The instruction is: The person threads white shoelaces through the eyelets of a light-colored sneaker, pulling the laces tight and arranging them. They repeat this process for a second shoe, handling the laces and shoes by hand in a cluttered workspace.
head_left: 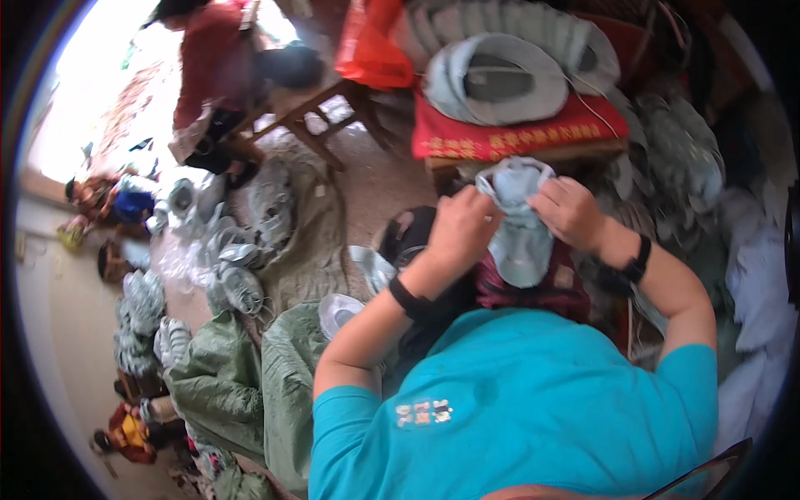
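A pale blue-grey cap point(518, 237) is stretched between my hands over my lap, its brim toward my body and its opening facing up. The fingers of my left hand point(463, 227) are closed on the left side of its edge. On the opposite side, my right hand point(573, 215) pinches the edge in the same way. The fingertips are partly hidden behind the fabric. Just beyond the cap stands a low wooden table point(533, 159) covered with a red cloth point(454, 137). Nested pale caps point(521, 79) lie in a long row on it.
An orange-red plastic bag point(373, 46) hangs beside the table. Green woven sacks point(212, 375) and heaps of pale caps point(242, 287) cover the floor at left. More caps point(679, 154) pile up at right. A person in red point(208, 62) sits near a wooden bench point(317, 125); others are farther left.
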Available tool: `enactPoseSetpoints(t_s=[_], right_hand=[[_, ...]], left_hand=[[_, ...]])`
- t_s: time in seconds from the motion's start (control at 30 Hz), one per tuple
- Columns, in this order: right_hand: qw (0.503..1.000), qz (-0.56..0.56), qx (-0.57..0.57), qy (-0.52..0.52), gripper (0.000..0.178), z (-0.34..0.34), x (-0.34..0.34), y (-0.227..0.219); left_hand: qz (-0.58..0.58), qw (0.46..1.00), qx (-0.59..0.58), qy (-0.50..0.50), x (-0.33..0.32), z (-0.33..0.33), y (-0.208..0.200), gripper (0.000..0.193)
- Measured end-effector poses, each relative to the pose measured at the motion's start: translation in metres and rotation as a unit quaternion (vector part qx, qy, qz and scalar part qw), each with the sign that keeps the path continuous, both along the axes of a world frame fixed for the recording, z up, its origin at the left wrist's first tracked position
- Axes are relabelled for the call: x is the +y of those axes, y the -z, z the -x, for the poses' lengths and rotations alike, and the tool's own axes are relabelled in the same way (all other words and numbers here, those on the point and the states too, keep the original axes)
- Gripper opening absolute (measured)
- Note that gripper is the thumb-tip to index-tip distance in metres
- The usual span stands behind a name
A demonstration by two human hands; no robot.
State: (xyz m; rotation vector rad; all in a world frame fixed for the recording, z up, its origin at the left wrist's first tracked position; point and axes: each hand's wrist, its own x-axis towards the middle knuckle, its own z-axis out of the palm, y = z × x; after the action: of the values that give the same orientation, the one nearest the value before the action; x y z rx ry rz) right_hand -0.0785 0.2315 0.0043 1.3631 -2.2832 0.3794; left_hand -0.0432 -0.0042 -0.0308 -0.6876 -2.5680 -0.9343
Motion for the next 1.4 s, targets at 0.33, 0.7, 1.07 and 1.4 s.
enactPoseSetpoints(t_s=[0.33,0.7,1.07,1.4], right_hand=[[0.951,0.156,-0.243,0.113,0.012,-0.001,0.021,0.001],[0.417,0.529,-0.739,0.023,0.024,-0.004,0.06,-0.026],[0.401,0.767,-0.5,0.018,0.025,0.027,0.114,-0.048],[0.504,0.745,-0.402,0.173,0.034,0.029,0.277,-0.012]], left_hand=[[-0.5,0.714,-0.49,-0.01,-0.026,0.024,0.008,0.019],[-0.824,0.39,-0.41,0.004,-0.124,0.032,0.011,0.018],[-0.814,0.487,-0.31,-0.063,-0.222,0.001,0.009,0.024],[-0.779,0.596,-0.181,-0.078,-0.252,0.007,0.025,0.026]])
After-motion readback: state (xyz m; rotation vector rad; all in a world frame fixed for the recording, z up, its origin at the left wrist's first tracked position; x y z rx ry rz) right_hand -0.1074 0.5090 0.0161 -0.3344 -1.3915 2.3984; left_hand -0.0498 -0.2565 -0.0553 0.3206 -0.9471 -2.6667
